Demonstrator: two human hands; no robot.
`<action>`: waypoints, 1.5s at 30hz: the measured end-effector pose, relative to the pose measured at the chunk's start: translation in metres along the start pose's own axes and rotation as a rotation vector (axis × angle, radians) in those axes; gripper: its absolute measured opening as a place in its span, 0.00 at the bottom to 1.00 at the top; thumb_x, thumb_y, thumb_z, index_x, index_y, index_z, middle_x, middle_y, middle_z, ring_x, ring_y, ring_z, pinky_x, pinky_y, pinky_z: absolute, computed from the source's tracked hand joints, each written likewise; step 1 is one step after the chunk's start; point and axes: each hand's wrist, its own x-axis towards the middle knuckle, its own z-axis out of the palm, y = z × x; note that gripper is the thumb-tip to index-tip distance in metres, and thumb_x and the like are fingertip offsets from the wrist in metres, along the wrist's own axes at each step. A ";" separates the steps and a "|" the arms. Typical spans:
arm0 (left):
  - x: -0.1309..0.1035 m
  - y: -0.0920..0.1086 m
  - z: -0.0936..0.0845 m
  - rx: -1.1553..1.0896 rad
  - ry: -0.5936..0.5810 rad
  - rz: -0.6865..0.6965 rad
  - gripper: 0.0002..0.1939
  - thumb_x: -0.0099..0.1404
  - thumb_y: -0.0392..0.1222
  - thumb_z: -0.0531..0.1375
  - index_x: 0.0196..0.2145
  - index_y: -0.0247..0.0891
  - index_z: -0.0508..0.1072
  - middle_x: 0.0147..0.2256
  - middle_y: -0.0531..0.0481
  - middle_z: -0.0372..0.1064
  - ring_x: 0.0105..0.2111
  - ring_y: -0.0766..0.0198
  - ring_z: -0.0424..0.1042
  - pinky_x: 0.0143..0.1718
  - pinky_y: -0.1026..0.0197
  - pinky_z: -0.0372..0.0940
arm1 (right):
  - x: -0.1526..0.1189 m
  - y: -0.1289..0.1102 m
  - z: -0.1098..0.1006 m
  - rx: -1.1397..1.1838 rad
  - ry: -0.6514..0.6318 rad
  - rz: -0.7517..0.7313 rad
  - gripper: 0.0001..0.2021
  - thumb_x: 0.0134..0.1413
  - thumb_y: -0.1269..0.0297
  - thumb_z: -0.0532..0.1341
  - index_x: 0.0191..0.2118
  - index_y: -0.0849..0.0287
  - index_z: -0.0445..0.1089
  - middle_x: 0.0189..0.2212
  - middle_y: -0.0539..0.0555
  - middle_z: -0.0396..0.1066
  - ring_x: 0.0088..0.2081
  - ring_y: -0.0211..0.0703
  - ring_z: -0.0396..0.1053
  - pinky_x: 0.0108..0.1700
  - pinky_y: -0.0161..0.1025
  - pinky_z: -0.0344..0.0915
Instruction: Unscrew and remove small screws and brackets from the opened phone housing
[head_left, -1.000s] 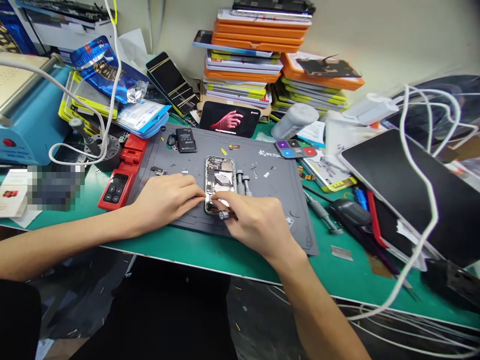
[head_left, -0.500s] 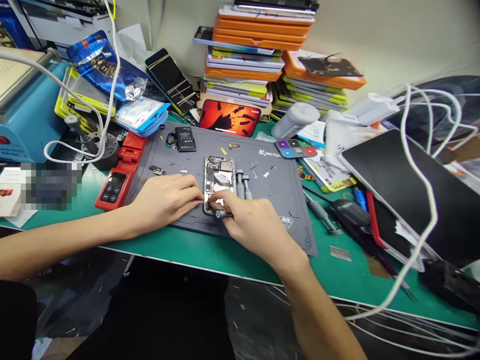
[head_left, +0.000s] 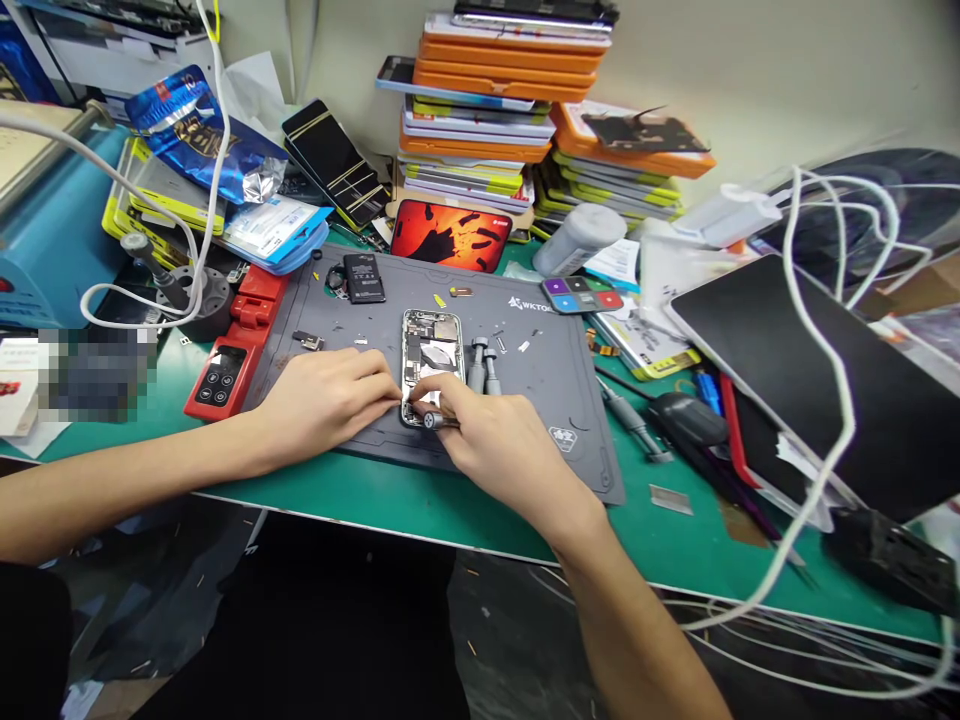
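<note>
An opened smartphone (head_left: 433,345) lies on the dark grey work mat (head_left: 480,450), its circuit board and inner parts bare. At its lower left edge my left hand (head_left: 337,395) rests with bent fingers pressed together; whatever they pinch there is hidden. My right hand (head_left: 495,425) is closed on a small screwdriver (head_left: 435,421), whose round capped end points toward me over the phone's bottom end. The screwdriver's tip cannot be made out. Right of the phone lie two more grey screwdrivers (head_left: 478,370). A black phone battery (head_left: 364,278) and small loose parts (head_left: 309,341) lie farther back.
A red device with buttons (head_left: 223,375) borders the mat on the left. Behind stand stacked orange boxes (head_left: 510,75) and a phone with a red screen (head_left: 451,236). White cables (head_left: 825,350) and a dark panel (head_left: 817,380) crowd the right.
The whole view has shifted slightly to the left. Both hands stay at the phone's lower end, with the right fingers barely moved.
</note>
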 end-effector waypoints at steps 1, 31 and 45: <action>0.000 0.000 -0.001 0.000 0.004 0.002 0.15 0.82 0.45 0.54 0.42 0.39 0.78 0.40 0.51 0.78 0.36 0.65 0.77 0.34 0.61 0.64 | -0.001 0.001 0.000 0.003 0.028 -0.011 0.20 0.57 0.76 0.57 0.54 0.55 0.72 0.32 0.51 0.85 0.27 0.49 0.79 0.29 0.39 0.51; 0.010 -0.021 -0.025 0.071 0.176 -0.286 0.11 0.80 0.45 0.58 0.42 0.39 0.79 0.41 0.51 0.80 0.40 0.61 0.76 0.40 0.59 0.63 | 0.006 -0.001 -0.010 0.524 0.119 0.111 0.07 0.63 0.63 0.63 0.39 0.55 0.80 0.31 0.50 0.83 0.26 0.40 0.72 0.34 0.37 0.65; 0.007 -0.019 -0.019 -0.202 -0.099 -0.215 0.08 0.76 0.43 0.63 0.44 0.43 0.83 0.43 0.51 0.79 0.42 0.61 0.78 0.40 0.61 0.65 | 0.017 -0.016 0.000 0.431 0.098 0.150 0.13 0.64 0.70 0.60 0.45 0.50 0.83 0.40 0.50 0.86 0.41 0.48 0.83 0.43 0.40 0.70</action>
